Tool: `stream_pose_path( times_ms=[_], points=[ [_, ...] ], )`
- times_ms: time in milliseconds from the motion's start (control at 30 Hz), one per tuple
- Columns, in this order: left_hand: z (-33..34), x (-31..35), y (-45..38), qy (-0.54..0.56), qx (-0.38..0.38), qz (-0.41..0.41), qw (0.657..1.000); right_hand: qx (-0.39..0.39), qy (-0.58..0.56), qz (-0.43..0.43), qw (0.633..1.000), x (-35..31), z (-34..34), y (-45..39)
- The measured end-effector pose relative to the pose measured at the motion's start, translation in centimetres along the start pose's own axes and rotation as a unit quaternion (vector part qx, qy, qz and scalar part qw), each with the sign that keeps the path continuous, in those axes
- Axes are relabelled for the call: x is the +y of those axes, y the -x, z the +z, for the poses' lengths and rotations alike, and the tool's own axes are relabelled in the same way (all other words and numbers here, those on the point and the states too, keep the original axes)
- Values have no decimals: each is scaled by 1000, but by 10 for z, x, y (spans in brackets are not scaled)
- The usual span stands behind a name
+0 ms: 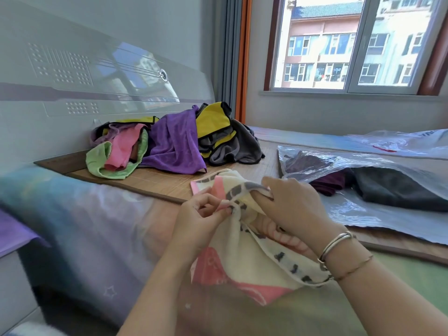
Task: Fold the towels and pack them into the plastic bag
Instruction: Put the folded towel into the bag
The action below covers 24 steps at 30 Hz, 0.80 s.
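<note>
A cream towel with pink patches and a grey-marked border (pixel 242 260) hangs in front of me over the bed's edge. My left hand (pixel 201 219) pinches its upper edge. My right hand (pixel 293 209) grips the same edge just to the right, fingers curled into the cloth. A clear plastic bag (pixel 378 163) lies on the bed to the right, with a dark purple towel (pixel 327 183) and a dark grey towel (pixel 397 190) inside it. A heap of loose towels sits by the headboard: green (pixel 97 161), pink (pixel 121 149), purple (pixel 174 144), yellow and grey (pixel 218 132).
The bamboo mat (pixel 155 180) covers the bed between the heap and the bag. A second plastic bag (pixel 400 141) lies behind the first. The headboard (pixel 72 93) stands at the left, a window (pixel 351 44) at the back. A purple cloth (pixel 14 234) shows at the far left.
</note>
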<state>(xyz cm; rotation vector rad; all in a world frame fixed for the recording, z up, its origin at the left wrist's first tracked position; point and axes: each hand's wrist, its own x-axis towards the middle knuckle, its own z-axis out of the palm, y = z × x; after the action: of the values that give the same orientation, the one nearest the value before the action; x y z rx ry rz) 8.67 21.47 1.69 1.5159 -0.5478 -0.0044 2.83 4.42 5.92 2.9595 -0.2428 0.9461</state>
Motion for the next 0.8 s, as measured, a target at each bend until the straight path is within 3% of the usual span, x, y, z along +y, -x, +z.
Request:
stream_pose_path(
  times_ms=[133,200,267,367,433,533,667,800],
  points=[
    [-2,6,2,32,7,-12,999,27,-98,-168,981,-5,2,-4],
    [-3,8,3,49,7,-9,999,30,-92,-202,975,-10,6,-3],
    [-2,11,5,64,6,14,998,48,-95,-196,975,-13,9,-3],
    [-2,17,8,74,10,56,996,51,-212,-105,970,-14,7,-4],
    [-5,16,7,64,32,81,994,41,-294,-51,954,-12,6,-8],
    [-7,19,8,13,61,113,992,-41,-418,-53,906,-14,-4,-8],
    [-1,24,12,17,37,119,992,-114,-393,-101,907,-19,-12,0],
    [-1,23,11,2,76,123,990,-121,-382,-70,914,-16,-12,-1]
  ],
)
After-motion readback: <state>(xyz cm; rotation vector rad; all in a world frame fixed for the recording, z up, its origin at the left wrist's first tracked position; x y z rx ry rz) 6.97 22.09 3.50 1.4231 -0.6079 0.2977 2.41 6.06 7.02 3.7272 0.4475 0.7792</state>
